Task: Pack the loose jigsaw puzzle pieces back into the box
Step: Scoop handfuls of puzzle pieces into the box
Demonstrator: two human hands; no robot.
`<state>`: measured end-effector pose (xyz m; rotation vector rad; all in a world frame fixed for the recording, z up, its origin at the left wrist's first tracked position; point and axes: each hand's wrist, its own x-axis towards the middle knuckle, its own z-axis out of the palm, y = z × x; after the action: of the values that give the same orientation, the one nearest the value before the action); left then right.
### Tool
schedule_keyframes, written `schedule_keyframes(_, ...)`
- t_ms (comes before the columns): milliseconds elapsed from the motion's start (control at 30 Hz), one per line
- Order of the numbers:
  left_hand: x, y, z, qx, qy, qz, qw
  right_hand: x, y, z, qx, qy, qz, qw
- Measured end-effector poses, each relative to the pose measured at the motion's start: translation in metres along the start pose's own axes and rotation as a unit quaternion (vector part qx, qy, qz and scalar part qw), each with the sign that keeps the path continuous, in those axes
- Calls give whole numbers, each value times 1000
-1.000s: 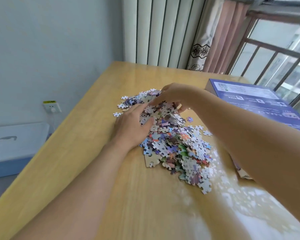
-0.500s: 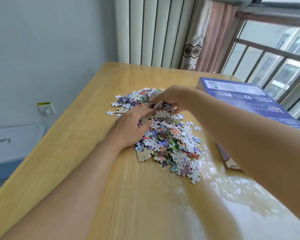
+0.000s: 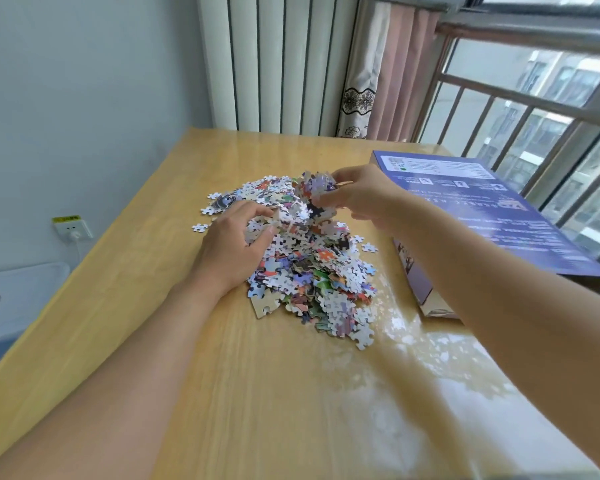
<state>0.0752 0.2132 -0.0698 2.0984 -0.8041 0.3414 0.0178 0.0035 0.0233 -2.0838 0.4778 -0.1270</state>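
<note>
A heap of loose jigsaw pieces [image 3: 312, 271] lies in the middle of the wooden table [image 3: 153, 271]. My right hand [image 3: 364, 195] grips a clump of pieces [image 3: 314, 194] lifted just above the far end of the heap. My left hand [image 3: 236, 242] rests on the heap's left side with fingers curled around some pieces. The purple puzzle box [image 3: 492, 216] lies to the right of the heap, its printed face up, partly hidden by my right forearm.
A few stray pieces [image 3: 201, 227] lie left of the heap. A wall socket [image 3: 72, 228] and a white and blue bin [image 3: 18, 299] sit beyond the table's left edge. Curtains and a barred window stand behind and to the right.
My right hand has risen from the heap with a clump of pieces. My left hand has curled its fingers into the pile. The camera has shifted slightly.
</note>
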Motion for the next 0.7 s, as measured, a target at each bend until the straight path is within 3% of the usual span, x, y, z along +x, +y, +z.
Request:
schedule_keyframes(167,-4,18,2,-17,33,34,999,-36,11,-8,89,-53,14,995)
schedule_keyframes(333,-4,50,5,-34,14,58,998,-72,29,-34,154,-90,8,984)
schedule_keyframes(567,2,123,47,32,-178,105,978,-123,72,-82,176,-67,25,982)
schedule_keyframes(700,-2,153,90,25,-192,118,974,-147,107,-117,202,-38,66,976)
